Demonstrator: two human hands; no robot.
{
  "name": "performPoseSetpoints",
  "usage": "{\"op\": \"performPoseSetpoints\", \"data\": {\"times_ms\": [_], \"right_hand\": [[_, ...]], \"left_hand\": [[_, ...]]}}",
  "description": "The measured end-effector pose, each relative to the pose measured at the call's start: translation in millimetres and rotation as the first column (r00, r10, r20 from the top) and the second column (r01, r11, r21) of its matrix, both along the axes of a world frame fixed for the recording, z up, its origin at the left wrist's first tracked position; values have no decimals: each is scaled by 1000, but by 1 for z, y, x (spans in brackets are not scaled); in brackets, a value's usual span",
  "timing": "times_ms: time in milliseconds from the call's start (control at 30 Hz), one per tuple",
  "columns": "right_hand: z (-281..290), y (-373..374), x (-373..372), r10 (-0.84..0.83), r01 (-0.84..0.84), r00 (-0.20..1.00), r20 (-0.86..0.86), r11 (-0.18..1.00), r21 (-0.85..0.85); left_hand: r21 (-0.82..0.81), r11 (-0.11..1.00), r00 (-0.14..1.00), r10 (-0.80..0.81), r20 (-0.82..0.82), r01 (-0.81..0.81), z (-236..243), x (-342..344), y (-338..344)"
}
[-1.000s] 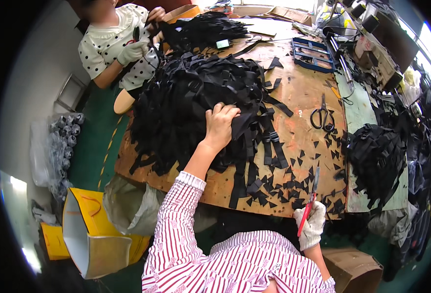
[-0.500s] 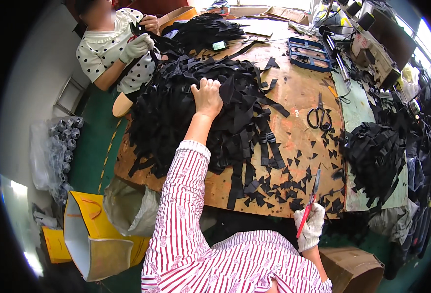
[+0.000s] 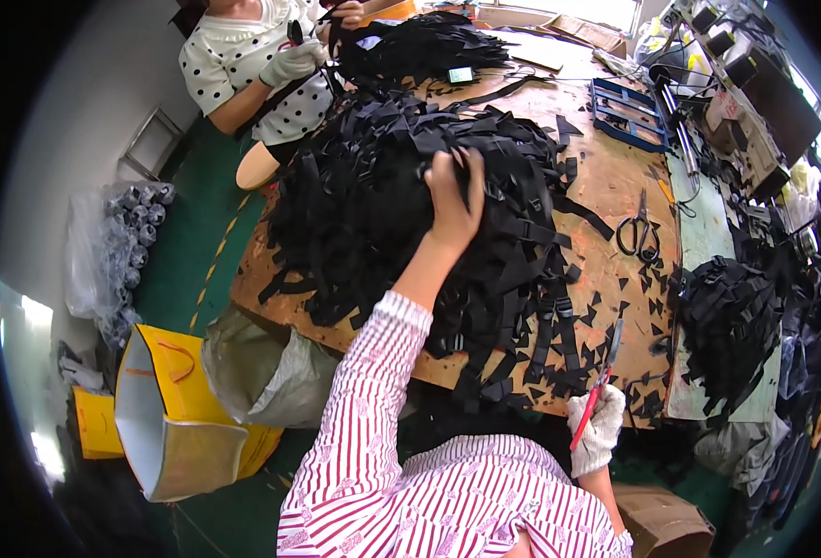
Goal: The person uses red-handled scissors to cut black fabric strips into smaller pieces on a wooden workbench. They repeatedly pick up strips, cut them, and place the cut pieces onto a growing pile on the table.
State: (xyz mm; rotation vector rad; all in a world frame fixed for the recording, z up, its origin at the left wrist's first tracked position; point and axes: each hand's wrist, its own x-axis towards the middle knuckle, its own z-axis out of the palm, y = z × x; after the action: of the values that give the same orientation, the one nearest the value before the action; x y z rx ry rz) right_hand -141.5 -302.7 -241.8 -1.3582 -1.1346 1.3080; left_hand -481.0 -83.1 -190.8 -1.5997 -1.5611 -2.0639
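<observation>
A big heap of black webbing straps with buckles [image 3: 364,186] covers the left and middle of the wooden table. My bare left hand [image 3: 457,200] is over the heap, thumb and fingers apart, slightly blurred; black webbing shows between and behind them. Whether the fingers touch a strap is hard to make out. By the table's front edge, my right hand [image 3: 598,418] wears a white knitted glove and is closed round red-handled scissors [image 3: 604,379], blades pointing up and away. Small black offcuts [image 3: 594,312] lie scattered beyond those blades.
Black-handled scissors [image 3: 639,237] and a blue tray [image 3: 629,113] lie on the table's right side. More black straps [image 3: 731,321] hang at the far right. A co-worker [image 3: 257,79] stands far left with a gloved hand. A yellow bag [image 3: 170,377] and cardboard box [image 3: 661,523] stand below.
My left hand has moved right over the heap, its fingers going from curled to spread apart. The view has shifted somewhat. My right hand still holds the red-handled scissors.
</observation>
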Motion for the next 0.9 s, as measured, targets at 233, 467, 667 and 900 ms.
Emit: {"op": "performPoseSetpoints", "data": {"times_ms": [233,467,667,900], "right_hand": [[-1,-3,7,-50,43,994,95,996,81],[13,-3,3,-92,91,995,43,995,35],[5,-15,23,-85,83,996,37,994,72],[1,-20,26,-178,180,983,-41,982,48]], "left_hand": [[273,909,619,-416,666,316,148,-6,-3],[-322,926,963,-243,-113,196,135,47,-28],[-239,578,587,-544,600,780,101,26,-61],[344,403,139,-795,590,848,165,-42,-128]]}}
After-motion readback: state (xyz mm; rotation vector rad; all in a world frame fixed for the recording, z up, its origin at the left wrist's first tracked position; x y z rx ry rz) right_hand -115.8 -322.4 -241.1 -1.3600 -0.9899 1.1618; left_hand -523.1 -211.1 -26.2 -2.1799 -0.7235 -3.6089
